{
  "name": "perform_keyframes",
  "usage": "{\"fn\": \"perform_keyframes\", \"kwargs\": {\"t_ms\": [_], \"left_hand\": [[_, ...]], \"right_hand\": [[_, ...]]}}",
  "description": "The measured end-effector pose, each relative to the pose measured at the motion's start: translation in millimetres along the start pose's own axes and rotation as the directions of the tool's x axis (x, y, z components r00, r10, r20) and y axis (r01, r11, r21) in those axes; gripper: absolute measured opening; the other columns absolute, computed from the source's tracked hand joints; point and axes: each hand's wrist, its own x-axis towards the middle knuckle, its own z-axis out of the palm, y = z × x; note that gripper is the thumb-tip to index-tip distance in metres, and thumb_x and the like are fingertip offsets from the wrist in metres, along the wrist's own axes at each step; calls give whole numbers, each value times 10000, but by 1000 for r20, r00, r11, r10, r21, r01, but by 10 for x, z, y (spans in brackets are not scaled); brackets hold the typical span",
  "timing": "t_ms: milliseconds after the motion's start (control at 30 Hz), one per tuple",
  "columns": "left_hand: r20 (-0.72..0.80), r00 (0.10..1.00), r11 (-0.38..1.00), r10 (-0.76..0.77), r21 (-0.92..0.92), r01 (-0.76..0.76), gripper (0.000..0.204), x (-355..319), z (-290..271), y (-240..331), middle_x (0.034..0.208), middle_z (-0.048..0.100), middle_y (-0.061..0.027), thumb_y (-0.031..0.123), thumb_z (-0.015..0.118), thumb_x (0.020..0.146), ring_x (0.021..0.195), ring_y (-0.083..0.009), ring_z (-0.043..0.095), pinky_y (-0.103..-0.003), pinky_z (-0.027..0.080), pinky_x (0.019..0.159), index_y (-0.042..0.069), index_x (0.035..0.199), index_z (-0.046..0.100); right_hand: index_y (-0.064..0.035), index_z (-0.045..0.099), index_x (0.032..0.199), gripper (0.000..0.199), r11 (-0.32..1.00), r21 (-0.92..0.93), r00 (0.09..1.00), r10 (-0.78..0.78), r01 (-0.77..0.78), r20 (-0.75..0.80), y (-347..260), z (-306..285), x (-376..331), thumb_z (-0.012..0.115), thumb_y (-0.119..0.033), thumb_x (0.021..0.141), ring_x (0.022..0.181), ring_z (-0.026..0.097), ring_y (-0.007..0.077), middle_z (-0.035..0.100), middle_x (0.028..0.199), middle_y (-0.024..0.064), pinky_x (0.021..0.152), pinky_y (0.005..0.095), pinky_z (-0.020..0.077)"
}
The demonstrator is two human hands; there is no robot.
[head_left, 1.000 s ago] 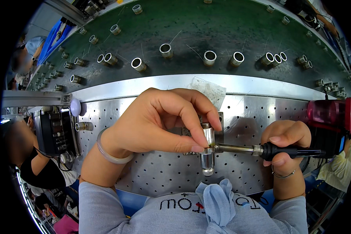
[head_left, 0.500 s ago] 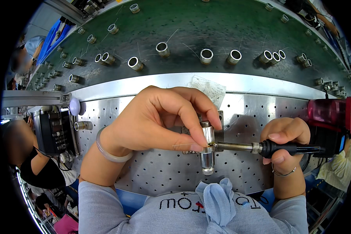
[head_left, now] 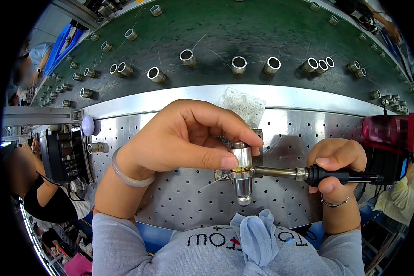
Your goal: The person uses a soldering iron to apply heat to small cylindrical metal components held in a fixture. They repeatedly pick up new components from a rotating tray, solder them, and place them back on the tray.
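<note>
A shiny metal cylinder (head_left: pixel 243 186) with a rounded near end lies lengthwise in front of me, on a small dark fixture (head_left: pixel 257 135) mostly hidden behind my hand. A metal sleeve (head_left: pixel 242 157) sits round its upper part, and a thin wire (head_left: pixel 210 185) sticks out leftward from the sleeve's near rim. My left hand (head_left: pixel 184 138) holds the sleeve, thumb on its left side and fingers bent over its far end. In my right hand (head_left: pixel 339 161) is a soldering iron (head_left: pixel 324 175) with a black handle, its tip touching the sleeve's rim at the right.
A green conveyor belt (head_left: pixel 207 27) carrying several metal rings with thin wires runs across behind a pale rail (head_left: pixel 308 98). A stained white cloth (head_left: pixel 244 106) lies against it. Another ring (head_left: pixel 94 147) stands left on the perforated metal plate (head_left: pixel 184 202). A red-fronted device (head_left: pixel 391 134) is at right.
My left index finger has lifted off the sleeve's near rim, and the thumb has shifted farther up the sleeve. Rings on the belt have drifted slightly left. The soldering iron stays in place.
</note>
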Motion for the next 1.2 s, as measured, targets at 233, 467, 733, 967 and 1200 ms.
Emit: {"fn": "perform_keyframes", "kwargs": {"t_ms": [233,467,733,967,1200], "left_hand": [[-28,999,996,-41,77,43,350,15,33,56,957,615,-181,-37,710,664,883,-221,606,-239,509,719,-66,1002,623],[-87,994,988,-59,136,71,393,-25,84,123,949,622,-161,-46,741,618,885,-211,609,-241,518,748,-61,994,627],[-45,998,994,-38,103,43,492,26,4,15,939,621,-150,12,767,615,878,-195,608,-239,506,728,-62,1070,595],[-38,993,990,-110,81,113,512,-5,-75,55,928,617,-119,54,790,603,813,-162,592,-230,498,720,-61,1065,603],[-41,996,996,-74,43,76,429,-6,-54,-47,935,612,-118,-2,786,587,813,-147,595,-203,517,653,-56,982,628]], "right_hand": [[18,591,880,285,999,-20,999,-28,29,36,0,-28,2,750,14,643,517,543,160,582,645,89,480,249,402],[12,583,855,257,996,-83,999,-16,18,29,-60,12,1,752,-16,662,469,499,147,555,610,71,463,242,380],[-9,528,818,300,995,82,986,76,-65,-147,-97,12,-11,772,-130,694,521,514,125,561,641,65,494,239,406],[-18,537,834,303,999,21,984,30,-27,-177,-68,-4,-23,773,-149,696,551,515,125,556,660,67,503,237,396],[18,553,873,319,999,39,997,34,-31,-73,-37,6,-30,778,-81,670,571,520,133,575,705,77,524,250,411]]}}
